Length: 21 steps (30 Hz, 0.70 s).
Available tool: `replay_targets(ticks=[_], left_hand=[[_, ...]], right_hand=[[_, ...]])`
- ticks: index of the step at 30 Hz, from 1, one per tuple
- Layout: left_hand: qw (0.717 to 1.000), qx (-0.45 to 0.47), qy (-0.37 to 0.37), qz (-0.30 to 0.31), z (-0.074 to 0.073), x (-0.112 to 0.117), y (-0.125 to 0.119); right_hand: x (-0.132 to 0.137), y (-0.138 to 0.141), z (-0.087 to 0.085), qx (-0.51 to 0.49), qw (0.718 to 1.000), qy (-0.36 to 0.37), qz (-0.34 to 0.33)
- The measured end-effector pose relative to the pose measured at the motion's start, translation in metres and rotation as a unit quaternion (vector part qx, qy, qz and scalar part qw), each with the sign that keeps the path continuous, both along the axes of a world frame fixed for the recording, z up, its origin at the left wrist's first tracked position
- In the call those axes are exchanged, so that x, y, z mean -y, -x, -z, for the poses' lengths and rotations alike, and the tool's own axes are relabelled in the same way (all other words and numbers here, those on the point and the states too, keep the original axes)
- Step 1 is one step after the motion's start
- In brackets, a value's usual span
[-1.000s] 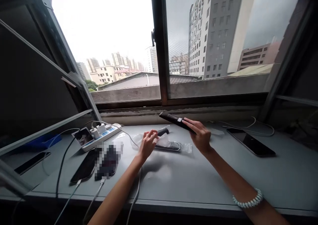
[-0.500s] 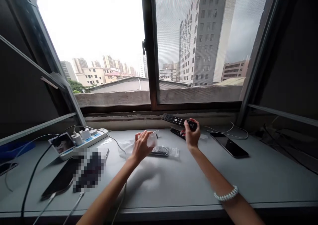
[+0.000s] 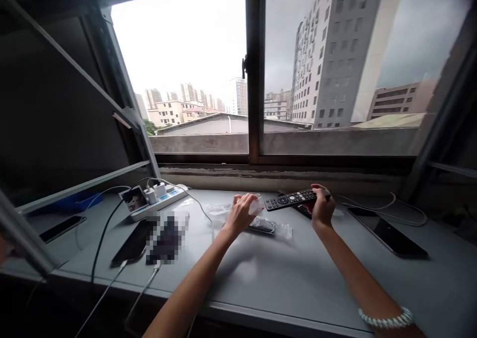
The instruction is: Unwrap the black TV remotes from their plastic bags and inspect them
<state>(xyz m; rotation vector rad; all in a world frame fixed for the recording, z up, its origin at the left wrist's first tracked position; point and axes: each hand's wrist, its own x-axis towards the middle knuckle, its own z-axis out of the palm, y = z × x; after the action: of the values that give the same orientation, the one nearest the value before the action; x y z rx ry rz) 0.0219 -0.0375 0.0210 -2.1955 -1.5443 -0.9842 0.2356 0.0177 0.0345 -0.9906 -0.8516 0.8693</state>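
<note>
My right hand [image 3: 321, 206] grips a black remote control [image 3: 289, 199] by its right end, button side up, held level above the grey desk [image 3: 283, 283]. A second dark remote [image 3: 302, 211] lies on the desk just under it. My left hand [image 3: 240, 213] is closed on a clear plastic bag [image 3: 255, 207], lifting it slightly. Another remote in a clear bag [image 3: 269, 226] lies on the desk beside that hand.
A white power strip [image 3: 158, 201] with chargers and cables sits at the back left. Phones lie on the desk: one [image 3: 387, 232] at the right, one [image 3: 130, 248] left of centre, one [image 3: 61, 227] far left. A window frame [image 3: 255, 74] rises behind.
My right hand has turned the remote from pointing away, back up, to lying level with its buttons up. My left hand has picked up the clear bag from the desk.
</note>
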Motion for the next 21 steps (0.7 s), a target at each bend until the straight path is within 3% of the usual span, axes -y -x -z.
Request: replay_targets(ticks=[9,21], left_hand=[[0.996,-0.036,0.070,0.035,0.010,0.005,-0.007],[0.999,-0.027,0.033,0.013,0.007,0.007,-0.010]], right_hand=[[0.006,0.007,0.007,0.077,0.997,-0.016,0.010],[0.001,0.004,0.016,0.089,0.990,-0.084,0.067]])
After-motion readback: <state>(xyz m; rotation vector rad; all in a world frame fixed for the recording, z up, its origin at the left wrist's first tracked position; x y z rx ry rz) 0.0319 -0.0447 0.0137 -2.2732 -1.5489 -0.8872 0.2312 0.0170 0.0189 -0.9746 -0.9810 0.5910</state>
